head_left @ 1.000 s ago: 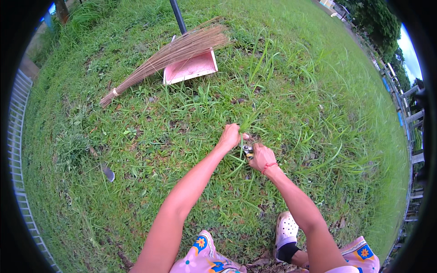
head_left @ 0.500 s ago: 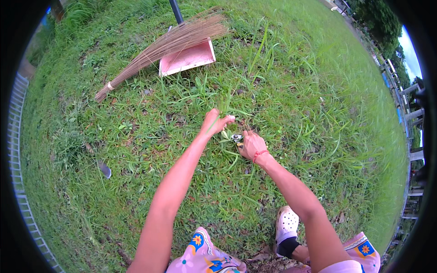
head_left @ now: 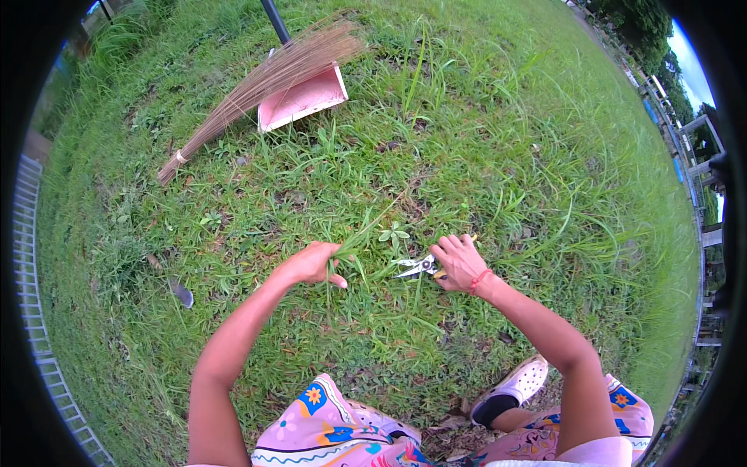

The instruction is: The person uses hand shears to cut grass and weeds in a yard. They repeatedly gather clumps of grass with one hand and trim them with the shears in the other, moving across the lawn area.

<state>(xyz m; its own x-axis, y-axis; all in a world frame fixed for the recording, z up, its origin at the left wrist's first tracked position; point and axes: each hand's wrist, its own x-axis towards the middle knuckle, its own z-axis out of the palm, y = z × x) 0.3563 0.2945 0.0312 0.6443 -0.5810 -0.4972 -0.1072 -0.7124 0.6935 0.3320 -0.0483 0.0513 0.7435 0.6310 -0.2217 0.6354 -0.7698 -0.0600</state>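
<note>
My left hand (head_left: pixel 315 265) is closed around some long green grass blades (head_left: pixel 362 232), whose thin stalks stick out up and to the right. In my right hand (head_left: pixel 461 263) is a pair of pruning shears (head_left: pixel 419 267) with yellow on the handles. Their silver blades are parted and point left, toward my left hand, low over the grass. Between and just beyond the two hands grows a small broad-leaved plant (head_left: pixel 394 234). My right fingers partly hide the handles of the shears.
A stick broom (head_left: pixel 257 86) lies across a pink dustpan (head_left: pixel 303 97) with a dark handle, at the far left. Left of me, a tool with a dark blade (head_left: pixel 183 296) rests in the grass. My light clogs (head_left: pixel 523 381) stand near. A metal fence (head_left: pixel 35 311) runs along the left.
My left hand has drawn back and left with the grass. The right hand has moved right and nearer, and the shears' blades now show more fully. My view has shifted slightly.
</note>
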